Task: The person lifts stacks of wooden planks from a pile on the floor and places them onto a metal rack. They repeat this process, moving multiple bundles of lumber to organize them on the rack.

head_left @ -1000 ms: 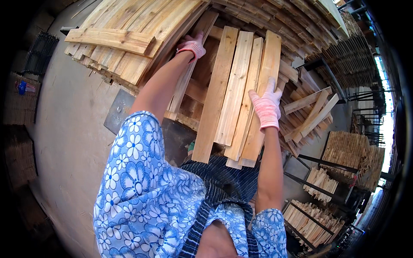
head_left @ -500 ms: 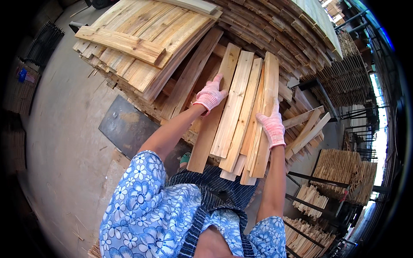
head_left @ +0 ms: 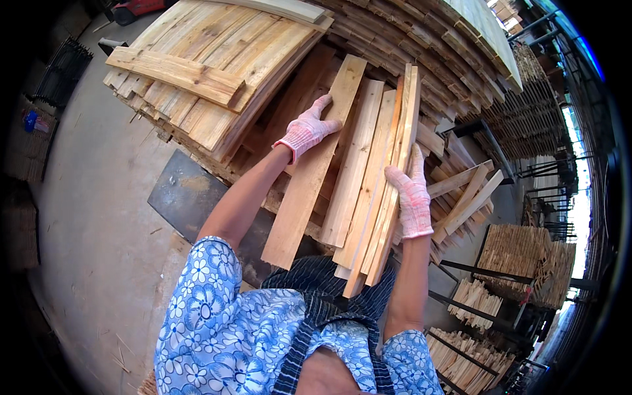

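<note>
My left hand [head_left: 309, 129], in a pink and white knit glove, grips the left edge of a long, flat wooden board [head_left: 306, 181], its thumb across the upper face. That board slants, its near end toward my lower left. Wearing a matching glove, my right hand [head_left: 411, 201] is closed against the outer side of several narrow wooden boards [head_left: 394, 168], which are tipped partly on edge and pressed side by side. Between the two hands lie two more pale boards, a knotty one [head_left: 352, 164] and a narrower one [head_left: 370, 178]. The fingers under the wood are hidden.
A tall stack of planks [head_left: 217, 39] stands at the far left, one loose plank [head_left: 174, 76] on top. Another high stack [head_left: 421, 46] rises behind. Loose offcuts [head_left: 467, 197] lie to the right near a black metal frame [head_left: 490, 148]. A dark metal plate [head_left: 187, 191] is left.
My left hand has moved left with its board, opening a gap beside the middle boards. On the right, the boards at my right hand have been tipped up and drawn together, their near ends closer to me.
</note>
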Demonstrator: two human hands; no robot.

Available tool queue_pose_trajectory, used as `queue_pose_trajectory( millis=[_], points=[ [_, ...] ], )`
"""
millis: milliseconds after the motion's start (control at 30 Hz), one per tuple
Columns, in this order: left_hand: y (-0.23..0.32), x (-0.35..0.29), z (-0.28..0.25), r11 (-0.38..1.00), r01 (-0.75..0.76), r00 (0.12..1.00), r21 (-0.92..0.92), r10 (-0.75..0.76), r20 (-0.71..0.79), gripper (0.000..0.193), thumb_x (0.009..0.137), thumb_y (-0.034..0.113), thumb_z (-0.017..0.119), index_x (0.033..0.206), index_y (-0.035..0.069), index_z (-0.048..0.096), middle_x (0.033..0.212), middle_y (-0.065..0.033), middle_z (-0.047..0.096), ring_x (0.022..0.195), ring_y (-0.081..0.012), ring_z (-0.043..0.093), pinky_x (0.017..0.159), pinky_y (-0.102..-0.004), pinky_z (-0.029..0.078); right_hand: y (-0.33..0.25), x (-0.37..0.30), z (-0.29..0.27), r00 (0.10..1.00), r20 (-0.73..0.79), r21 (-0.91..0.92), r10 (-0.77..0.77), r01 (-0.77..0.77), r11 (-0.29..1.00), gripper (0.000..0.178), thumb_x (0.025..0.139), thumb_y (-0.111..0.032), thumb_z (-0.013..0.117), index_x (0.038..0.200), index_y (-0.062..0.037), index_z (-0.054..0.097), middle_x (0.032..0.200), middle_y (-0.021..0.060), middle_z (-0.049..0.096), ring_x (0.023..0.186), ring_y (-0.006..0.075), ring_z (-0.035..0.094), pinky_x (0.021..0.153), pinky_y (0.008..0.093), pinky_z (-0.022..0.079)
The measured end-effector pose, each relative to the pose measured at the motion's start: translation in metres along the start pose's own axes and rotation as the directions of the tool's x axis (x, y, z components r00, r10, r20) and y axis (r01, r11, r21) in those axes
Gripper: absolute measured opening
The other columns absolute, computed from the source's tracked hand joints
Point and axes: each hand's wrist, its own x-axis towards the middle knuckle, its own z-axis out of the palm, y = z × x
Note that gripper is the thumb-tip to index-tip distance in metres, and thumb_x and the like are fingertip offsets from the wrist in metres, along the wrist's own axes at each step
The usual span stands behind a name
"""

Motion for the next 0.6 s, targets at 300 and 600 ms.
queue_pose_trajectory(
  millis=[300, 600],
  points=[
    [0.037, 0.0, 0.086, 0.976, 0.1, 0.988, 0.195, -0.12, 0.092, 0.102, 0.083, 0.05, 0.074, 0.164, 0.019, 0.02, 0.155, -0.0363, 0.034, 0.139, -0.0525, 0.046, 0.113, -0.0538, 0.042, 0.029, 0.018, -0.079, 0.98, -0.196, -0.383, 0.043, -0.117, 0.916, 0.093, 0.089, -0.012, 0.076, 0.165, -0.0067, 0.023, 0.149, 0.0161, 0.053, 0.127, 0.0247, 0.056, 0.111, 0.0339, 0.043],
    [0.05, 0.011, 0.079, 0.945, 0.134, 0.976, 0.298, -0.179, 0.126, 0.1, 0.083, 0.049, 0.069, 0.165, 0.02, 0.02, 0.154, -0.0373, 0.037, 0.138, -0.0533, 0.047, 0.114, -0.0536, 0.042, 0.038, 0.007, -0.064, 0.986, -0.157, -0.224, 0.057, -0.092, 0.97, 0.093, 0.089, -0.006, 0.075, 0.165, -0.0061, 0.022, 0.154, 0.0145, 0.046, 0.133, 0.0239, 0.051, 0.114, 0.0333, 0.041]
  ],
)
